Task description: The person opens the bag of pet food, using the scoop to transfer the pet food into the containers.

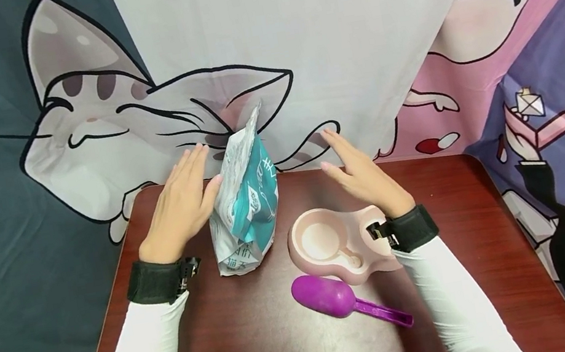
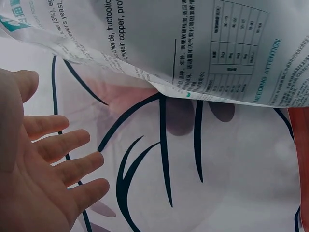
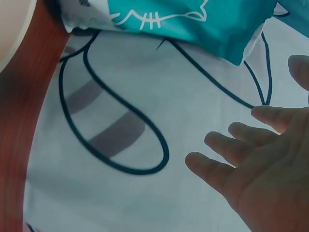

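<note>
A teal and silver pet food bag (image 1: 253,196) stands upright on the table, its top edge pointing up. Just left of it is my left hand (image 1: 181,202), fingers straight and thumb toward the bag; the left wrist view shows a gap between that thumb and the bag (image 2: 193,48). To the right of the bag, my right hand (image 1: 364,178) hovers with extended fingers and holds nothing. Below the right hand lies a pink double bowl (image 1: 334,267), its right part partly hidden by the wrist band. A purple scoop (image 1: 327,296) rests in front of the bowl, handle toward the lower right.
The reddish-brown table (image 1: 265,341) ends at the back against a cloth (image 1: 335,24) printed with cartoon figures. Black bands with small devices (image 1: 412,229) are strapped round both wrists.
</note>
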A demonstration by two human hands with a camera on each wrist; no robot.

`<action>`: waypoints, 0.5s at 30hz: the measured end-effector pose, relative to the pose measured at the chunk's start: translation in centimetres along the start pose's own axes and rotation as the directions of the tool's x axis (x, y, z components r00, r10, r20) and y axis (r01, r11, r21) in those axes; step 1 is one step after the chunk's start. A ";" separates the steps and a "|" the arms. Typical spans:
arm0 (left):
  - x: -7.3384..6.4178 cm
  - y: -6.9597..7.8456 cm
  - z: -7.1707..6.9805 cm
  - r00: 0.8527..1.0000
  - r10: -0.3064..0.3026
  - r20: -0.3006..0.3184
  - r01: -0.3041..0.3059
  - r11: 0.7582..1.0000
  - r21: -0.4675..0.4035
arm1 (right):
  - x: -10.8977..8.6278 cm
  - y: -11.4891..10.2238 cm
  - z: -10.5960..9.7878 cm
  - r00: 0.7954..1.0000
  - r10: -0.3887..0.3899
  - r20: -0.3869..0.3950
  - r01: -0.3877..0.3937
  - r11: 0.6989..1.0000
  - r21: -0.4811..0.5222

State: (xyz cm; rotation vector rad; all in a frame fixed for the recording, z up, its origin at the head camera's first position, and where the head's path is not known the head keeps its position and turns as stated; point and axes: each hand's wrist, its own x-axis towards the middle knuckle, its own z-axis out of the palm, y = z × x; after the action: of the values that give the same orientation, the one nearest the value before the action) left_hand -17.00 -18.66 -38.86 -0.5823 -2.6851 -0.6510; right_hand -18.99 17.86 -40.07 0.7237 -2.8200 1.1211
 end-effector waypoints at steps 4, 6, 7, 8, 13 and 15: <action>0.6 -0.1 0.1 1.000 0.021 0.012 -0.020 0.999 -0.025 | 1.2 -0.8 0.5 1.000 0.004 0.009 -0.004 1.000 0.011; 1.1 -0.2 0.3 0.999 0.031 0.025 -0.030 0.999 -0.029 | 1.9 -1.2 0.8 1.000 0.017 0.020 -0.017 0.999 0.047; 1.2 -0.2 0.3 0.999 0.029 0.034 -0.028 0.999 -0.032 | 2.2 -1.4 1.0 0.999 0.029 0.026 -0.031 0.997 0.071; 1.4 -0.2 0.4 0.999 0.029 0.042 -0.028 0.999 -0.031 | 2.6 -1.6 1.2 0.998 0.045 0.032 -0.048 0.994 0.095; 2.5 -0.2 0.8 0.996 0.033 0.077 -0.027 0.996 -0.080 | 4.0 -2.8 2.4 0.987 0.149 0.056 -0.159 0.939 0.304; 2.9 -0.1 0.8 0.995 0.034 0.092 -0.024 0.994 -0.109 | 4.6 -3.2 2.9 0.981 0.184 0.062 -0.193 0.902 0.386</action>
State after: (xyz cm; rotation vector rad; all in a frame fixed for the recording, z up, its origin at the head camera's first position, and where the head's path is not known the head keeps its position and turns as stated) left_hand -19.72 -17.48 -38.50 -0.6953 -2.7356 -0.7827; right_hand -21.28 12.06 -39.26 0.4817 -2.7593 1.7525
